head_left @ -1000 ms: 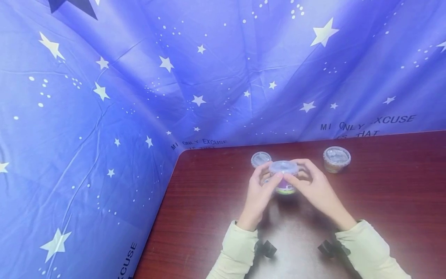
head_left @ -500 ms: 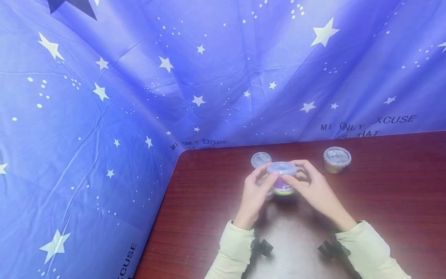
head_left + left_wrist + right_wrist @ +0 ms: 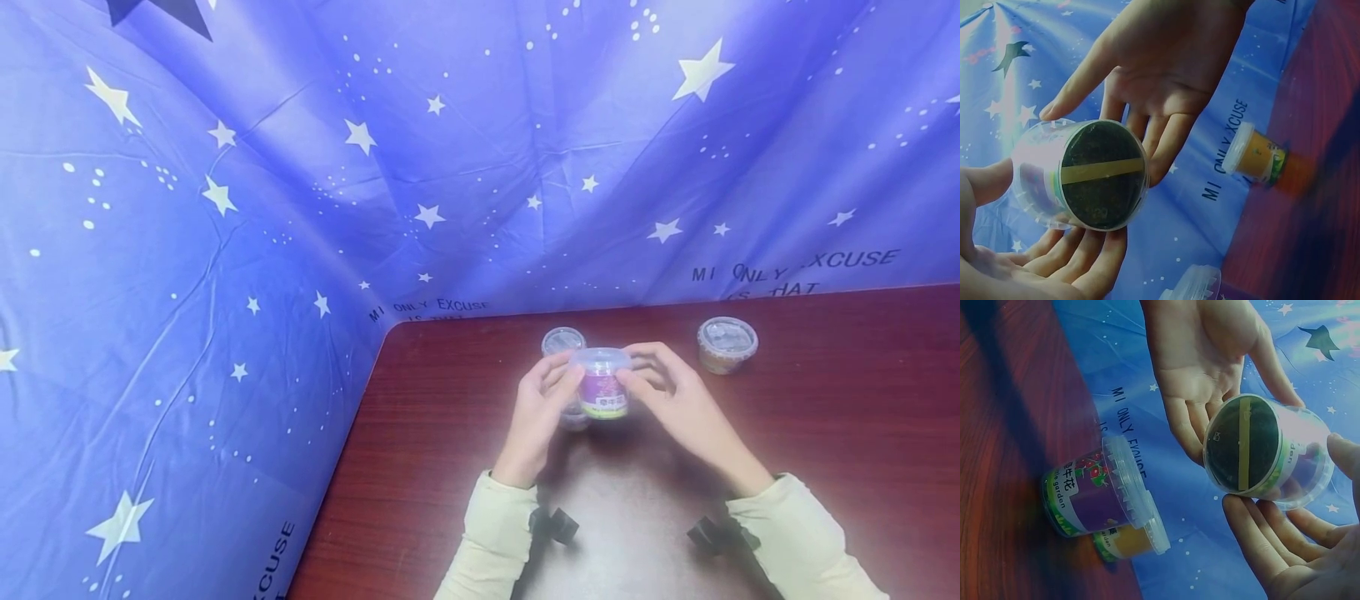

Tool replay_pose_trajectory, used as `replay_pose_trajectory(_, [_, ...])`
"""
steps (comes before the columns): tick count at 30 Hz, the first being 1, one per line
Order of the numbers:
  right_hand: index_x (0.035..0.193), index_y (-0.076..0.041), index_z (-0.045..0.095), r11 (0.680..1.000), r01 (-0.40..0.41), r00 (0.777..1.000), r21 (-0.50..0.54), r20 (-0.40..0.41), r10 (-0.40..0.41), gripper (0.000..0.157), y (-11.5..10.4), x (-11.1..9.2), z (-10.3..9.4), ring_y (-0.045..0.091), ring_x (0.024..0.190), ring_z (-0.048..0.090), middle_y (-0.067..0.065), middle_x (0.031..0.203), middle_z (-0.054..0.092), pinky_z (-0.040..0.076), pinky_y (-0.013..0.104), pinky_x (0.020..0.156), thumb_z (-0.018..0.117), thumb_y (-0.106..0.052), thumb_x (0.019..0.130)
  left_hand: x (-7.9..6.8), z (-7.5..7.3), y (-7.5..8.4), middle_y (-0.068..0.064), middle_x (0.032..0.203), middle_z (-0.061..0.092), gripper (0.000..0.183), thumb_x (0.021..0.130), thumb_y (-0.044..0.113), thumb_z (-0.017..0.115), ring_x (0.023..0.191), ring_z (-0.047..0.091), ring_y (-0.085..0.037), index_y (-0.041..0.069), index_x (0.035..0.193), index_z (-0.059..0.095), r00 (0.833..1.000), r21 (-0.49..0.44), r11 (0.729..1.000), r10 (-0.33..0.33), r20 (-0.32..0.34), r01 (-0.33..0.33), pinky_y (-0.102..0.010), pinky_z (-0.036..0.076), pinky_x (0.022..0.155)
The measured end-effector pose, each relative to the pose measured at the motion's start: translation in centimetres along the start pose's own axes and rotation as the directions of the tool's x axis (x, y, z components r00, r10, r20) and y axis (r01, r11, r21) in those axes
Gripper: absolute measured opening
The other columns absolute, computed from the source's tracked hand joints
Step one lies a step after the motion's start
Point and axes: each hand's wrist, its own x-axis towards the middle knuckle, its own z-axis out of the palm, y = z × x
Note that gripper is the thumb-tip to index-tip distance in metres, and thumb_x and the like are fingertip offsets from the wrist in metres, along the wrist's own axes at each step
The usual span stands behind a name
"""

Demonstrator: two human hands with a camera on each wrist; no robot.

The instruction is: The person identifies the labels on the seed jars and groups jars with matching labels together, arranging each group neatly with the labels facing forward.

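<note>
Between my two hands is a clear lidded plastic tub (image 3: 603, 387) with a purple label and a green lower band, held off the table. My left hand (image 3: 537, 417) holds its left side, thumb in front and fingers behind. On the other side, my right hand (image 3: 678, 408) grips it the same way. In the left wrist view the underside of the tub (image 3: 1102, 178) shows dark contents crossed by a pale yellow strip. Behind my left hand, a similar purple-labelled tub (image 3: 1094, 497) stands on the table, mostly hidden in the head view.
A yellow-labelled tub (image 3: 1129, 540) stands farther back, beyond the purple one. Another lidded tub (image 3: 726, 346) stands at the back right of the dark red wooden table (image 3: 840, 433). A blue star-printed cloth (image 3: 480, 150) hangs along the back and left edges.
The held tub has shifted slightly left and turned, so more of its label faces the head camera. My left hand has moved a little left, and the thumbs are farther apart.
</note>
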Motion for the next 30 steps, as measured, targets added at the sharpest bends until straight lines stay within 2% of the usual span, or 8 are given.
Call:
replay_pose_trajectory(6, [0.132,-0.005,0.052,0.998,-0.013,0.999,0.056,0.033,0.011,0.035,-0.1,-0.1,0.0,0.0,0.101,0.064,0.012,0.117,0.064,0.055,0.019,0.084,0.058,-0.02,0.101,-0.1,-0.4,-0.2,-0.014,0.12,0.069,0.039,0.096,0.025,0.065,0.093,0.069,-0.016,0.008,0.131,0.061,0.998,-0.065,0.998,-0.006,0.067,0.01,-0.027,0.059,0.074])
replay_pose_trajectory(10, [0.134,-0.004,0.05,0.992,0.004,0.998,0.127,0.057,-0.012,0.035,-0.2,-0.1,-0.1,0.002,0.102,0.066,0.0,0.115,0.065,0.057,0.022,0.083,0.056,-0.016,0.102,0.0,-0.3,-0.4,-0.016,0.124,0.067,0.039,0.098,0.022,0.062,0.099,0.068,-0.017,0.006,0.133,0.06,0.991,-0.133,0.991,-0.003,0.134,0.021,-0.031,0.059,0.082])
replay_pose_trajectory(11, [0.134,-0.003,0.05,0.99,0.012,0.998,0.143,0.06,-0.02,0.035,-0.2,-0.1,-0.1,0.002,0.103,0.066,-0.003,0.115,0.065,0.058,0.023,0.082,0.056,-0.015,0.102,0.1,-0.2,-0.4,-0.016,0.126,0.066,0.039,0.098,0.022,0.061,0.103,0.067,-0.017,0.005,0.133,0.059,0.989,-0.144,0.989,0.002,0.146,0.019,-0.033,0.058,0.088])
replay_pose_trajectory(14, [0.134,-0.002,0.049,0.987,0.029,0.997,0.159,0.061,-0.04,0.034,-0.1,-0.2,-0.2,0.003,0.103,0.066,-0.01,0.113,0.065,0.058,0.023,0.082,0.055,-0.013,0.102,0.1,-0.2,-0.5,-0.017,0.128,0.065,0.039,0.099,0.021,0.06,0.107,0.066,-0.018,0.004,0.134,0.059,0.987,-0.155,0.988,0.01,0.16,0.015,-0.04,0.055,0.096])
replay_pose_trajectory(16, [0.133,-0.002,0.049,0.988,0.03,0.997,0.154,0.059,-0.04,0.034,-0.2,-0.2,-0.3,0.002,0.103,0.066,-0.011,0.113,0.065,0.058,0.022,0.082,0.056,-0.013,0.101,0.2,-0.1,-0.5,-0.016,0.127,0.065,0.039,0.099,0.021,0.06,0.107,0.066,-0.018,0.005,0.134,0.059,0.987,-0.149,0.989,0.007,0.158,0.016,-0.041,0.055,0.097])
replay_pose_trajectory(19, [0.134,-0.004,0.051,0.991,0.021,0.998,0.131,0.052,-0.028,0.035,-0.3,-0.3,-0.5,0.001,0.104,0.065,-0.006,0.114,0.066,0.057,0.021,0.083,0.057,-0.014,0.101,0.1,-0.1,-0.4,-0.014,0.126,0.066,0.038,0.098,0.023,0.062,0.107,0.067,-0.019,0.008,0.133,0.062,0.99,-0.131,0.991,-0.001,0.143,0.02,-0.042,0.055,0.096])
replay_pose_trajectory(26, [0.137,-0.01,0.052,1.0,0.003,1.0,0.016,0.026,-0.003,0.039,-0.5,-0.4,-0.9,-0.006,0.105,0.061,0.015,0.122,0.064,0.053,0.015,0.086,0.06,-0.02,0.1,0.0,0.3,-0.2,-0.009,0.122,0.068,0.033,0.095,0.023,0.067,0.106,0.068,-0.022,0.014,0.127,0.067,0.998,-0.067,0.998,0.0,0.071,0.004,-0.044,0.054,0.098])
replay_pose_trajectory(30, [0.14,-0.009,0.051,0.999,0.025,0.999,-0.027,0.041,-0.024,0.042,-0.2,-0.5,-1.4,-0.006,0.105,0.059,0.017,0.124,0.064,0.053,0.015,0.086,0.061,-0.018,0.099,-0.2,0.4,-0.2,-0.007,0.119,0.07,0.033,0.093,0.022,0.069,0.103,0.069,-0.019,0.017,0.126,0.068,0.999,-0.028,1.0,0.004,0.048,-0.003,-0.043,0.055,0.096])
